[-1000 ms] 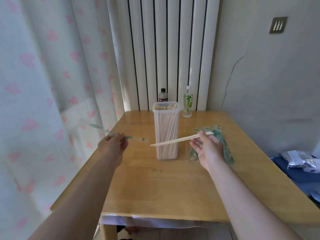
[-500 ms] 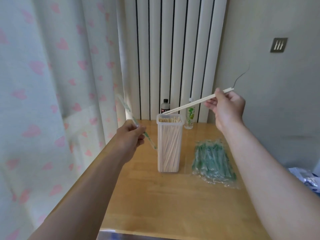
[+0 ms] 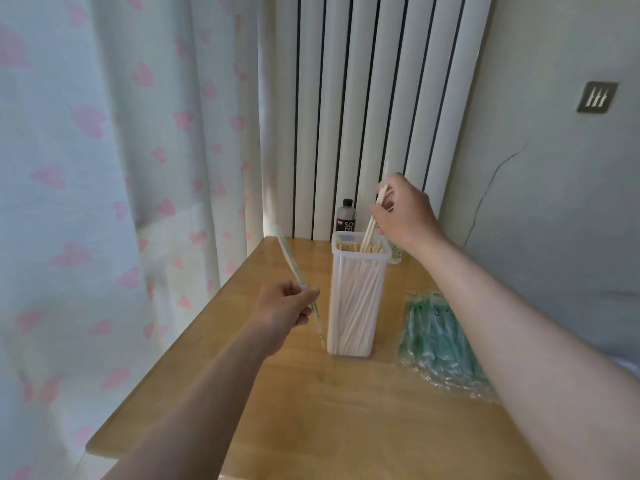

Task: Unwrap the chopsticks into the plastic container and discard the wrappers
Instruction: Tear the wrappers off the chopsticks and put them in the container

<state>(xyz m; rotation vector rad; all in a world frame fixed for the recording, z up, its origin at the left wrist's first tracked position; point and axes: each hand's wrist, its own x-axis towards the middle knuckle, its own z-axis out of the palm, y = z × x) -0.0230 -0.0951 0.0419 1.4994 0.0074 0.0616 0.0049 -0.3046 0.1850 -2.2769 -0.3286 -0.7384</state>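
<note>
Wood table (image 3: 311, 410) by radiator (image 3: 381, 98), head view: container (image 3: 356, 306) frame centre, nearly full. Right hand (image 3: 405, 213) pinches chopsticks (image 3: 370, 230), tips just inside rim; go steeper, find a gap, then release. Left hand (image 3: 284, 310) grips empty wrapper (image 3: 294, 265), bin it next

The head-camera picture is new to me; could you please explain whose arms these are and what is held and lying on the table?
There is no machine: a person wears a camera on the head, so this one view looks down at their own bare arms. The left hand pinches a long, thin wrapper, apparently empty. The right hand holds a pair of bare chopsticks, tips inside the tall clear plastic container, already packed with chopsticks. It stands on a wooden table. To its right lies a bag of wrapped chopsticks; behind it stands a dark soda bottle.
</note>
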